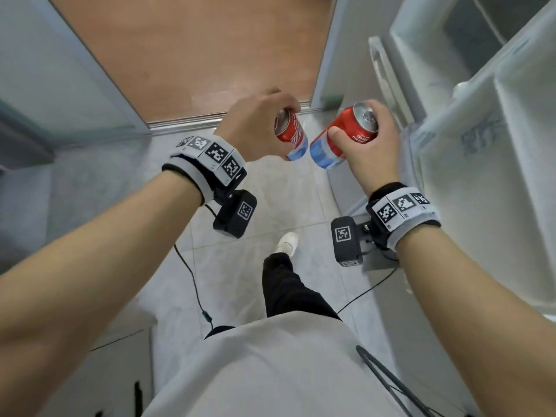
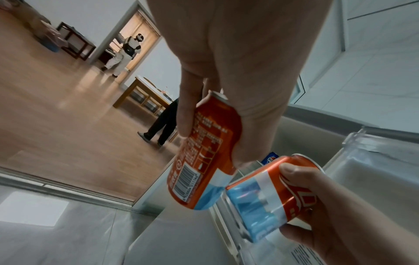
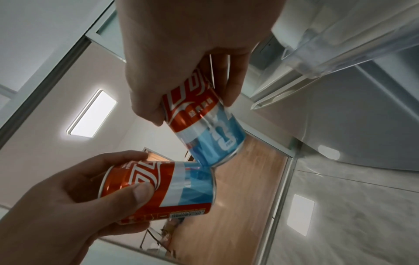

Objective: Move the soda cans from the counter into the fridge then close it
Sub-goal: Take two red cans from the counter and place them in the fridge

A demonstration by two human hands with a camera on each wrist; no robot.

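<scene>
Each hand holds one red soda can with a blue and white lower band. My left hand [image 1: 264, 121] grips the left can [image 1: 291, 134] by its upper half, tilted. My right hand [image 1: 365, 139] curls round the right can [image 1: 341, 139], whose silver top faces up. The cans' bottom ends nearly touch in mid-air. The left wrist view shows the left can [image 2: 204, 156] under my left hand [image 2: 226, 75] and the right can [image 2: 269, 195] beside it. In the right wrist view my right hand [image 3: 190, 68] wraps the right can [image 3: 204, 123] above the left can [image 3: 165, 186]. The open fridge door [image 1: 469, 152] stands just right of my right hand.
The white door bins [image 1: 511, 94] and the fridge's edge [image 1: 388, 73] fill the right side. A grey sliding door frame [image 1: 99, 73] runs along the left, with a wooden floor [image 1: 195, 49] beyond the threshold. Grey tiles [image 1: 270, 200] lie below. Two people [image 2: 163, 120] stand in the far room.
</scene>
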